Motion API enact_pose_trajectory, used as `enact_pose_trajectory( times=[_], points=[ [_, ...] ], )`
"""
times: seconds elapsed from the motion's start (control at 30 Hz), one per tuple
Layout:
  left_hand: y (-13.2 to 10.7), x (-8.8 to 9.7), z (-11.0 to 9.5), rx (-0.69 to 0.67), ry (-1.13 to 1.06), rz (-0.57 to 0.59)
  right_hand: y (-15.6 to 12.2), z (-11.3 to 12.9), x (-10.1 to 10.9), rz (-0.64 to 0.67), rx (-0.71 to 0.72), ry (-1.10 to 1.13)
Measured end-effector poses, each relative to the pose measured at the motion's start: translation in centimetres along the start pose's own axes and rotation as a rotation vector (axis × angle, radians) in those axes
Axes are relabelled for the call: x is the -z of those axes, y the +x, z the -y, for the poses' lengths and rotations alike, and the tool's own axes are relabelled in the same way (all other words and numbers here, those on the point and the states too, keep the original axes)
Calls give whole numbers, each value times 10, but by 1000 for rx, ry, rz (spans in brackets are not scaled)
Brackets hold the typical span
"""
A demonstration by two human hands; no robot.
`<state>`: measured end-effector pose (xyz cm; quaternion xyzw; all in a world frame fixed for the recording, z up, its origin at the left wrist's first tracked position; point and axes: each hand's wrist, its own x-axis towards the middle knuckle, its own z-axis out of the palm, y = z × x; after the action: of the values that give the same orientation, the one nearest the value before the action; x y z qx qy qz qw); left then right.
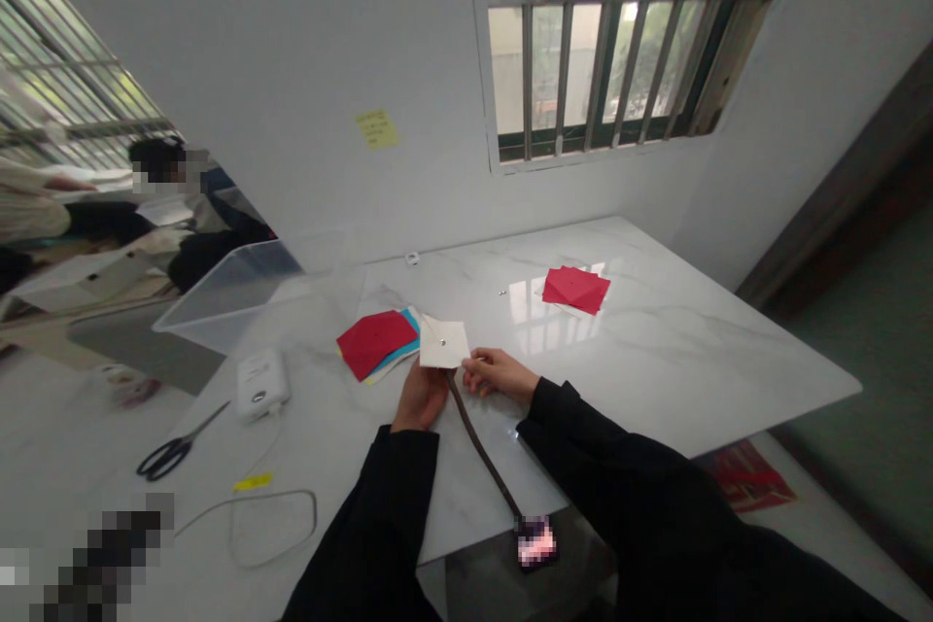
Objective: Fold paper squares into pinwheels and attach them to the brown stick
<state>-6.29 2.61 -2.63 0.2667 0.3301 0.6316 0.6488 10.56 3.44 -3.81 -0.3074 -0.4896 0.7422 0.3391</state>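
A small white envelope with a dark round dot at its middle is held up over the table. My left hand grips it from below, with most of its fingers hidden behind it. At the envelope's lower right corner, my right hand pinches the edge with curled fingers. Just left of it lies a fanned pile of envelopes, a red envelope on top, with blue, white and yellow edges showing underneath. Farther right on the table rests another pile of red envelopes with a white edge below.
Black scissors and a white corded box lie on the left of the marble-patterned table. A clear plastic bin stands behind them. A dark strap runs down between my arms. People sit at the far left.
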Motion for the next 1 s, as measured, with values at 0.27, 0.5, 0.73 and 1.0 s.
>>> enact_pose_trajectory(
  times=[0.27,0.5,0.73,1.0],
  points=[
    [-4,-11,8,0,78,7,17,4,6,-94,-96,307],
    [-9,-11,13,-59,192,6,12,-4,7,-215,44,147],
    [-8,-9,16,-39,279,-33,10,-2,13,-241,37,25],
    [-9,-8,9,-18,405,-25,9,1,18,-268,51,-20]
  ],
)
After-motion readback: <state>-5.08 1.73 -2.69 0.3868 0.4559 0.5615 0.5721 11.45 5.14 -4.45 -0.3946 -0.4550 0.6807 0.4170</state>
